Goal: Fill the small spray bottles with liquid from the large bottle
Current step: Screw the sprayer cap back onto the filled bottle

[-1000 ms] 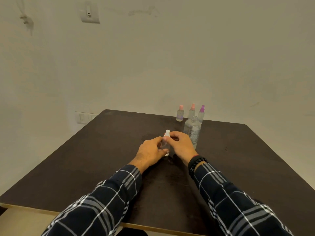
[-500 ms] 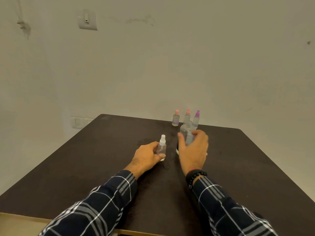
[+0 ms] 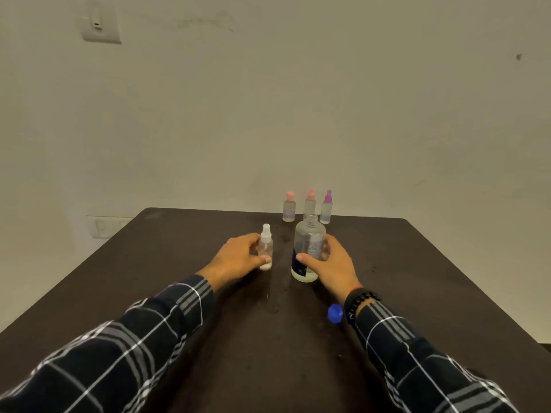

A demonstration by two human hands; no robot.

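The large bottle [image 3: 309, 248] stands upright on the table [image 3: 149, 278], about midway between the left and right edges and nearer the far edge than the near one. It is clear, with a dark label low on its side and an open neck; my right hand [image 3: 334, 263] wraps around it. Its blue cap [image 3: 335, 313] lies on the surface nearer me. Just left of it, the white-topped spray bottle [image 3: 265, 248] stands upright, clear, pinched in my left hand [image 3: 238, 259]. Along the far edge three more small bottles stand in a row: the pink-capped bottle [image 3: 289, 208], the peach-topped bottle [image 3: 310, 205] and the purple-topped bottle [image 3: 326, 208].
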